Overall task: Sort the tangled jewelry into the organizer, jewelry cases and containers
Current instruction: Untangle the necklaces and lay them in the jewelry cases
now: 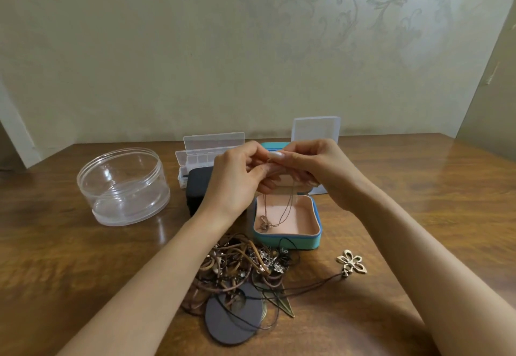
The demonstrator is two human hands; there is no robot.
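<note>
Left hand (237,177): fingers curled, thumb and fingertips pinching the upper end of a thin chain (290,204). Right hand (315,171): likewise curled, pinching the same chain just beside the left hand's fingertips. The exact grip points are hidden by the fingers.

Pose: both forearms reach forward from the lower corners of the view and converge; the hands meet, touching, above the rear of the blue jewelry case (315,239).

Chain: fine, copper-toned, hanging in two strands from the hands down into the open case. Its small pendant (264,223) rests on the pink lining at the left front of the case.

Remaining jewelry: a tangled pile (240,266) of brown cords, rings and metal charms lies on the table (418,188) just in front of the case — a dark disc (231,316) at its near edge. A flower pendant (351,262) on a dark cord lies to the right of the pile.

Also on the table: a round clear container (122,188) at left, a black case (196,188) partly behind the left hand, a clear compartment organizer (206,154) with its lid raised, and a clear square box (315,129) at the back.
</note>
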